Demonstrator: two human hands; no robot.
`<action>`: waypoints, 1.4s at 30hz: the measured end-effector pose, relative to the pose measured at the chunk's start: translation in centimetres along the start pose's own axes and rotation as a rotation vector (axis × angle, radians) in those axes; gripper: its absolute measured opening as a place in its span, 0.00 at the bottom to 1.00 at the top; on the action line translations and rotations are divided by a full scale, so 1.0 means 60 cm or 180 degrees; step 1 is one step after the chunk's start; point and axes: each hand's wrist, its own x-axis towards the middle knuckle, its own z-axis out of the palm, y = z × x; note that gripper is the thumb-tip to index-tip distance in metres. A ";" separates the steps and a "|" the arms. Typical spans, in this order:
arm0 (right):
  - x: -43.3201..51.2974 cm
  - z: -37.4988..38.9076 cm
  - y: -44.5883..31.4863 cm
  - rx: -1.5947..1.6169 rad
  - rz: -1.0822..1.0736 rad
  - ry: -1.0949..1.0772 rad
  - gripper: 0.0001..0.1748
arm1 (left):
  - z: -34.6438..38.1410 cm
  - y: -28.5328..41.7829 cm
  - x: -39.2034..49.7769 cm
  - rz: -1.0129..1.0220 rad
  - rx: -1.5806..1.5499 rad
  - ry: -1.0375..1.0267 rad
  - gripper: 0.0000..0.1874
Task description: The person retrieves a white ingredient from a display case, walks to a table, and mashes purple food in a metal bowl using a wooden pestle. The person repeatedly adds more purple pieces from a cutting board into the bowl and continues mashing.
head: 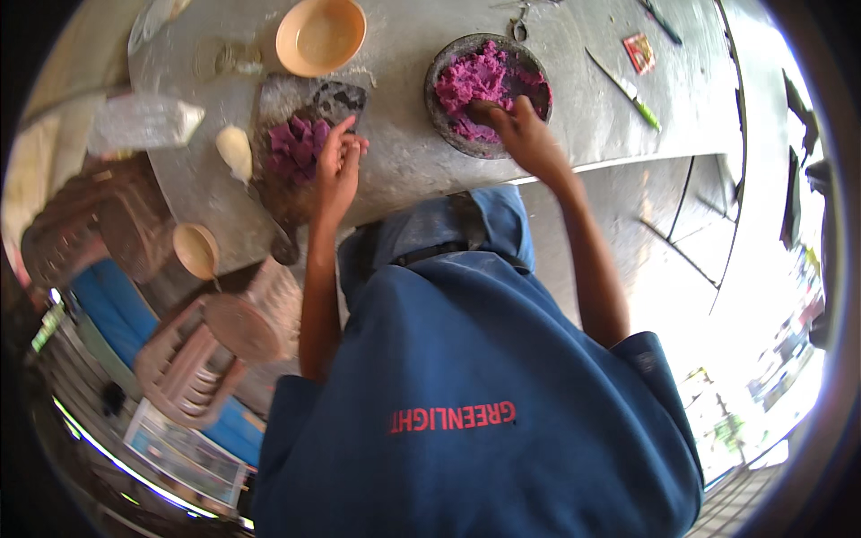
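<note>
A wide stone mortar on the table holds mashed purple food, perhaps purple sweet potato. My right hand grips a dark brown pestle, whose head is down in the mash. To the left, my left hand is raised with its fingers partly spread and nothing seen in it. It hovers beside purple chunks, which are heaped on a dark, worn cutting board. The board's handle points towards me.
On the grey table are a peach-coloured bowl, a pale bulb-shaped item, a clear plastic container, a green-handled knife and a small red packet. Brown plastic chairs stand at left, near a small cup.
</note>
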 end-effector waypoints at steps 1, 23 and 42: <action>-0.004 -0.029 0.000 0.0021 0.0181 -0.0266 0.22 | -0.011 -0.001 0.002 0.0050 -0.0028 -0.0019 0.22; -0.011 0.068 -0.056 -0.0696 -0.0136 0.0274 0.17 | 0.119 0.063 0.083 0.1995 0.1711 -0.0482 0.31; 0.094 -0.030 -0.007 -0.0836 -0.1318 -0.0374 0.22 | 0.186 0.036 0.021 0.1369 0.2164 0.0252 0.38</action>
